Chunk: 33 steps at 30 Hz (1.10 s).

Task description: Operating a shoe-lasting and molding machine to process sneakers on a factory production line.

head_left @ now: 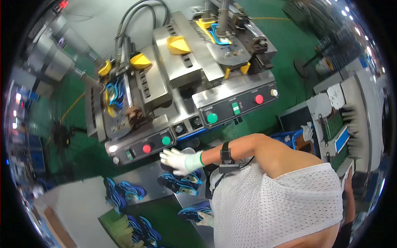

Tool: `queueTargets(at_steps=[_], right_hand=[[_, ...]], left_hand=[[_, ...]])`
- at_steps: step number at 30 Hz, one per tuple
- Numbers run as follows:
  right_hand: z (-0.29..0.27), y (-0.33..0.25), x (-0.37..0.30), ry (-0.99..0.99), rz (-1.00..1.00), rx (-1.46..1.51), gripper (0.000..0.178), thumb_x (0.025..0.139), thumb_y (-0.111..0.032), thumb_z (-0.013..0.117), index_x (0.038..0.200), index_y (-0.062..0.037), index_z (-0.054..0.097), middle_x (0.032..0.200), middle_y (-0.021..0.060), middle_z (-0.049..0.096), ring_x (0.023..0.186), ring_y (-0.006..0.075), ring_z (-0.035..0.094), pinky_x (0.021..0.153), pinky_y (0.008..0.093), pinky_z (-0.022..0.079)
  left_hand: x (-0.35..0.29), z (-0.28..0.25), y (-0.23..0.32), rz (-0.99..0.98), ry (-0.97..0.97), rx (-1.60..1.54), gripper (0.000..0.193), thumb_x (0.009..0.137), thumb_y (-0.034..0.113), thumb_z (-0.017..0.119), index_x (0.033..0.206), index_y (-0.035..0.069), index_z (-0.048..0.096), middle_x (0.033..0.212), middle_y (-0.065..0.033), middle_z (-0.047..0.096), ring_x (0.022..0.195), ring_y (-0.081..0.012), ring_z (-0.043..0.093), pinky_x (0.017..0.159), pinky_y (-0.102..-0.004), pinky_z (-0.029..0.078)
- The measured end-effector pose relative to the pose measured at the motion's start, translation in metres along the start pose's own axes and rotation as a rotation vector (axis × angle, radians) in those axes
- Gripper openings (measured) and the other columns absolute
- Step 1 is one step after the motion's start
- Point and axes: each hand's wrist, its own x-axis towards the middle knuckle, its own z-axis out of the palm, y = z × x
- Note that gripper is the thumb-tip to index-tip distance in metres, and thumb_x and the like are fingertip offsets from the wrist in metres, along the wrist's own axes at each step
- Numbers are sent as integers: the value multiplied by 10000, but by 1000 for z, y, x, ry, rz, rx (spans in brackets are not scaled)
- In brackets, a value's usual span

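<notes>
My right hand (178, 161), in a white glove with a green-edged cuff, reaches out with its fingers apart and holds nothing. It is just below the left control panel's green button (166, 140); I cannot tell whether it touches the panel. Under it, a pile of blue and black shoe uppers (178, 184) lies on a metal table (151, 182). Lower down, my left hand (205, 219), also gloved, grips the edge of a dark blue shoe upper (193, 212). My torso hides part of that hand. Another blue upper (115, 94) sits in the machine's left station.
The steel two-station machine (178, 70) has yellow pads (178, 45) and a right control panel (237, 105). More uppers lie on the left (130, 191) and below (144, 231). A brush-edged unit (343, 128) and another person's forearm (349, 186) are at right; a fan (61, 134) stands left.
</notes>
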Motion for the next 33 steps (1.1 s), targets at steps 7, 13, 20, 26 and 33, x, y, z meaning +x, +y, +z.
queueTargets(at_steps=[7,13,20,26,33], right_hand=[[48,6,-44,70,-129,351,591,785,-224,647,1292,53,519,1332,244,489,1317,409,450,1105,486,388],[-5,18,-78,-120,61,483,582,917,-270,655,1393,29,502,1444,266,500,1375,379,470,1160,412,373],[15,19,-97,-266,18,684,574,932,-157,667,1445,13,473,1441,187,548,1344,256,532,1105,339,417],[46,-33,-57,-393,100,707,605,932,-119,679,1456,52,430,1448,189,533,1333,260,537,1127,368,407],[155,-29,-9,-151,-298,-7,570,897,-133,677,1403,21,465,1461,263,460,1390,420,407,1163,452,344]], left_hand=[[-30,-51,37,157,-473,-26,725,907,240,758,1426,-86,371,1307,-205,546,1088,-278,611,876,-401,549],[-56,-11,-24,-196,-193,-331,599,909,181,721,1371,-83,447,1256,-196,606,1109,-254,617,962,-377,495],[-133,-23,1,-275,7,-252,719,916,271,732,1464,-35,381,1316,-224,601,1193,-304,612,1033,-390,474],[-130,-50,-11,-284,51,-273,713,921,261,722,1482,-1,369,1357,-245,587,1273,-317,574,1067,-404,449],[-50,-72,2,98,-9,-67,696,851,251,758,1456,108,445,1397,-178,507,1266,-396,517,1034,-448,466]])
